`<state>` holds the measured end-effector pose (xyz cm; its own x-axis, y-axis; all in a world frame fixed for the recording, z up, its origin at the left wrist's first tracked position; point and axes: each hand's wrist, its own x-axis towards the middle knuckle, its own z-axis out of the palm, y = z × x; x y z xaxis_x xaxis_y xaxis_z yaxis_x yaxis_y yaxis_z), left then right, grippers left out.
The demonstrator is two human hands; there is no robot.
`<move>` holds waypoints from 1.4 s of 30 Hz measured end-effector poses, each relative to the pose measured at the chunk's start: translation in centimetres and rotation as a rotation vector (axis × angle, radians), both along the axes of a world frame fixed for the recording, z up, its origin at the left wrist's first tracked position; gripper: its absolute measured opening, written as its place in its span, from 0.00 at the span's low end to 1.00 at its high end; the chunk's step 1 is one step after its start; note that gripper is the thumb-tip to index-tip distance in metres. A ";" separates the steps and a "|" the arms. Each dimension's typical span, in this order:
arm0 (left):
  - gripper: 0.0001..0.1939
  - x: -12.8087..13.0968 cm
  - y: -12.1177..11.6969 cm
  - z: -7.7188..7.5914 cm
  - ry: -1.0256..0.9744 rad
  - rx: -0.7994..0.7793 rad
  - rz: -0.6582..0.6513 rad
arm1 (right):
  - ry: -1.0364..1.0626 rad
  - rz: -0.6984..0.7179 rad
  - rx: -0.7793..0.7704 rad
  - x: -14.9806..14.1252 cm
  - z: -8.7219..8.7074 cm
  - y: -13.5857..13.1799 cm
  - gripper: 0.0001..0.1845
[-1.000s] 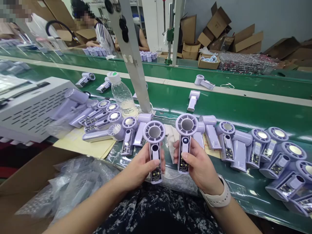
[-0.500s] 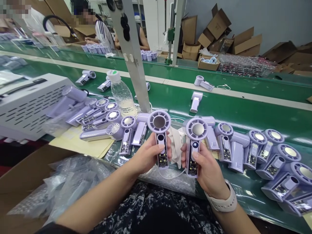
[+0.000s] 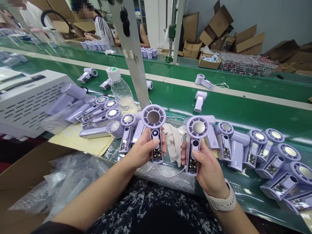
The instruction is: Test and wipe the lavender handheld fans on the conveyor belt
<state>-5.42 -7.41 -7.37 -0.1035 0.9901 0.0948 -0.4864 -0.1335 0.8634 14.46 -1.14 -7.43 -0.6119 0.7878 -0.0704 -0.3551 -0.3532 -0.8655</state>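
Each hand is clamped on its own lilac fan, both held above the near edge of the bench (image 3: 243, 191). The left hand (image 3: 141, 152) grips the left fan (image 3: 154, 130), the right hand (image 3: 207, 169) the right fan (image 3: 195, 139). Both stand handle-down, heads up, side by side and apart, open circuit faces toward the person.

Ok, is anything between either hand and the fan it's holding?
No. The left hand grips one purple fan directly, and the right hand grips the other fan. Thumbs rest on the handles; nothing visible lies between.
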 end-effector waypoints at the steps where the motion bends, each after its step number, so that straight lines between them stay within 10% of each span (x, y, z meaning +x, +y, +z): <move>1: 0.21 0.1 0.0 0.0 0.003 0.004 0.001 | 0.004 0.007 0.007 0.1 0.0 0.0 0.09; 42: 0.24 -0.6 -0.5 -0.1 0.057 -0.010 0.033 | -0.027 -0.002 0.012 0.1 0.9 0.1 0.11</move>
